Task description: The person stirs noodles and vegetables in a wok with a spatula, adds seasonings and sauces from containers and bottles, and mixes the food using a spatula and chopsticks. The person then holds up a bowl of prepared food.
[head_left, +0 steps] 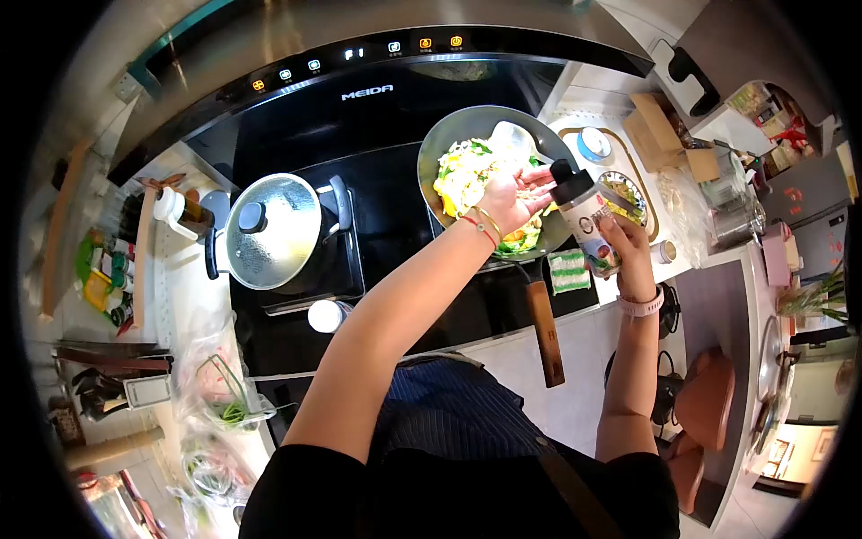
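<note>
With your right hand [631, 251] wrapped round the seasoning bottle [584, 216], fingers closed on its body, that bottle tilts capped end toward the pan [442, 136], at the pan's right side. Left hand [516, 199] is open, palm up, over the food [460, 175], fingertips near the dark cap [565, 172]; can't tell if they touch it, or whether the cap is open. Main risk: if it's open, a steeper tilt or a squeeze could dump too much in one spot. A slick grip could also drop the bottle into the pan. Left wrist hangs low over the rim, so if the metal's hot, a dip of the arm could burn you; heat can't be judged from here. Wooden handle [543, 334] juts past the near edge of the desk [196, 287], so a hip bump could swing the pan and spill food. White-capped jar [327, 316] sits near that same edge, close to your left forearm, and an elbow drawn back carelessly could knock it over. Green-striped cloth [569, 272] lies close to the pan; contact with hot metal could scorch it.
</note>
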Motion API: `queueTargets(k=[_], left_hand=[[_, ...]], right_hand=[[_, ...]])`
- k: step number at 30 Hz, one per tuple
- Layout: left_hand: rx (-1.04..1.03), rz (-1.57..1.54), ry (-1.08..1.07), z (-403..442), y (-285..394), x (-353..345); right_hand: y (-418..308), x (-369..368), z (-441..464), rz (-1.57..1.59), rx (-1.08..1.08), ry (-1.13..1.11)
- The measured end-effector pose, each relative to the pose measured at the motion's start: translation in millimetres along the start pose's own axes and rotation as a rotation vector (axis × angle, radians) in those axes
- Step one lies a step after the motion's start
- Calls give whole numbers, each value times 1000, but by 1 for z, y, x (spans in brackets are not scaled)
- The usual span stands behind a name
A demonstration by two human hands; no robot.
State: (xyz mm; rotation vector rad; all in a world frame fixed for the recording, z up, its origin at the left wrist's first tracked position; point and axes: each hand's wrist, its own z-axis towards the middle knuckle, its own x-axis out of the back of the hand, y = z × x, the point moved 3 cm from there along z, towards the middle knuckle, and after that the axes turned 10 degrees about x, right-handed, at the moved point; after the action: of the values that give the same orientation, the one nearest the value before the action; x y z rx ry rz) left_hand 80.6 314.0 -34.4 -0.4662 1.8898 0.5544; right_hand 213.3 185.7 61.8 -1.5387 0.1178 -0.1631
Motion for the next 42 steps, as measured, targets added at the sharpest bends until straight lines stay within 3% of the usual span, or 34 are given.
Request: queueTargets(k=[4,8,11,12,14,15,16,19,21,23,25,26,27,29,34,39,42], left_hand=[[-130,236,45,-10,11,-22],[-189,206,67,8,26,-23],[-442,526,70,15,47,-23],[-440,525,67,19,51,-22],[-726,1115,163,3,60,-37],[-723,1114,161,-5,63,-41],[-701,1402,199,-16,65,-48],[-690,1791,287,-14,64,-50],[-642,996,70,-8,67,-42],[-282,420,1,-17,65,-38],[-267,261,-129,-19,60,-31],[-324,322,-217,-29,56,-34],[-172,33,-123,-30,48,-36],[-183,-2,-125,-48,47,-48],[-231,368,-9,-76,59,-66],[-344,671,108,-81,63,-90],[-378,678,106,-73,71,-101]], right_hand=[[17,2,-1,52,98,4],[11,-6,-2,79,160,-24],[5,-6,-3,76,191,-25],[5,-5,-3,73,192,-22],[7,-2,-4,49,210,-1],[7,-1,-5,48,210,2],[8,-1,-5,49,210,-1],[7,-4,-8,47,210,5],[6,-8,-10,43,210,18],[9,-13,-9,141,221,-41],[13,-25,-8,330,185,-62],[23,-32,-4,471,108,-133],[33,-40,-2,617,39,-197],[38,-56,0,534,13,-198],[59,-67,12,358,49,-288],[70,-84,33,639,18,-308],[86,-82,53,689,37,-304]])
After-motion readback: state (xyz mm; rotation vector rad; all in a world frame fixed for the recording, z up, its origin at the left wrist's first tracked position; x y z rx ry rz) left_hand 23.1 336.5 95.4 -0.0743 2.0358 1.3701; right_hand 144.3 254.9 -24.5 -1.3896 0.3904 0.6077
